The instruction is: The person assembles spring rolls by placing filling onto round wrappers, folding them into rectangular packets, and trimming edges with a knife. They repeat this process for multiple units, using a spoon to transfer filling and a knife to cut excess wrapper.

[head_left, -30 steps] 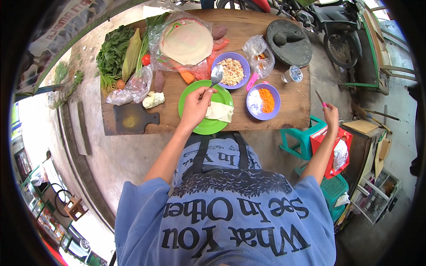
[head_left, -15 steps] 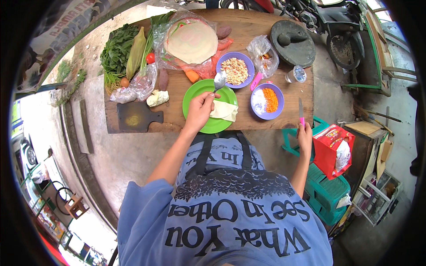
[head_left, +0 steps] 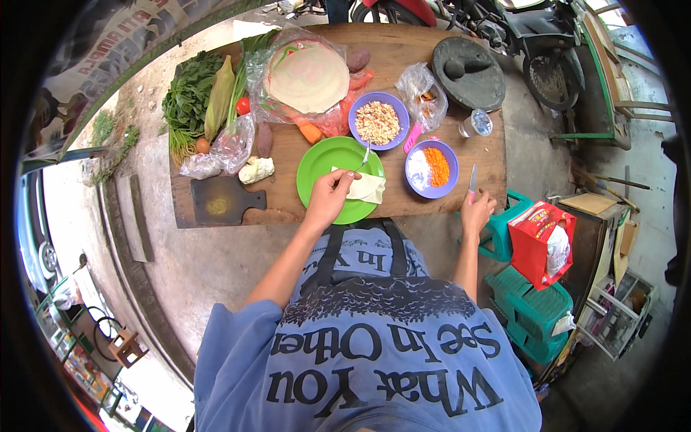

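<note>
My left hand (head_left: 330,197) pinches a metal spoon (head_left: 366,157) over the green plate (head_left: 311,171). The spoon's tip end points toward the purple bowl of chopped filling (head_left: 378,122); it is seen narrow, so its contents cannot be made out. A folded pale wrapper sheet (head_left: 368,189) lies on the plate beside that hand. Close to the table's front edge, at the right, my right hand (head_left: 477,210) has a knife (head_left: 472,178) at its thumb and fingers, blade pointing away from me. Between the hands stands another purple bowl with white powder and orange bits (head_left: 432,168).
A stack of round wrappers (head_left: 308,75) lies on plastic at the back. Greens (head_left: 191,93), corn (head_left: 219,101) and a dark cutting board (head_left: 216,201) are at left. A stone mortar (head_left: 481,83) and a glass (head_left: 476,124) stand right. Green stools (head_left: 533,306) and a red bag (head_left: 540,241) sit beyond the table.
The spoon has tipped from bowl-up to edge-on, and my left hand has lowered slightly. My right hand has moved left with the knife, onto the table's front edge.
</note>
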Demonstrator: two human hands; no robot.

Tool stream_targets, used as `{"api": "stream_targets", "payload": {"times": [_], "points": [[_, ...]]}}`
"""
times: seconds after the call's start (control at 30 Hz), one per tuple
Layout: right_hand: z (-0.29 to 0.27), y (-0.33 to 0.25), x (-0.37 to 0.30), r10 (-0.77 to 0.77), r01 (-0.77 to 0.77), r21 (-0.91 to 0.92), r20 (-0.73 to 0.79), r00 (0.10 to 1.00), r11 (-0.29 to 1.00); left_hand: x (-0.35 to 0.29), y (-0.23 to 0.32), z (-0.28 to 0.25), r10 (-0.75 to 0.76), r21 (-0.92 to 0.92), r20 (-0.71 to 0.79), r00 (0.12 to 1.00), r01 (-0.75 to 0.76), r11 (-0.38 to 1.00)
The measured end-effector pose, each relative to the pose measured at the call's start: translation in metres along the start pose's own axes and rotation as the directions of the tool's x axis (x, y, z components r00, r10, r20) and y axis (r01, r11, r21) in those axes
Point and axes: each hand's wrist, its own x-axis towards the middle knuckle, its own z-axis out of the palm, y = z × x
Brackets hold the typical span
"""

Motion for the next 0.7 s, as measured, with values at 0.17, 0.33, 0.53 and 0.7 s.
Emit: {"api": "stream_targets", "payload": {"times": [0.17, 0.33, 0.53, 0.7], "points": [[0.014, -0.068, 0.074, -0.037, 0.077, 0.684, -0.074, 0.997, 0.725, 0.000, -0.001, -0.003, -0.008, 0.017, -0.015, 1.000, 0.009, 1.000], [0.051, -0.100, 0.146, 0.029, 0.128, 0.681, -0.214, 0.976, 0.721, -0.001, 0.001, -0.013, -0.023, 0.029, -0.018, 1.000, 0.023, 0.999], [0.061, -0.105, 0.171, 0.083, 0.051, 0.631, -0.182, 0.980, 0.774, -0.004, -0.003, -0.022, -0.007, 0.004, -0.084, 0.996, 0.008, 1.000], [0.040, -0.111, 0.153, 0.088, 0.075, 0.699, -0.194, 0.977, 0.712, -0.005, -0.002, -0.028, -0.023, 0.054, -0.086, 0.996, 0.028, 0.998]]}}
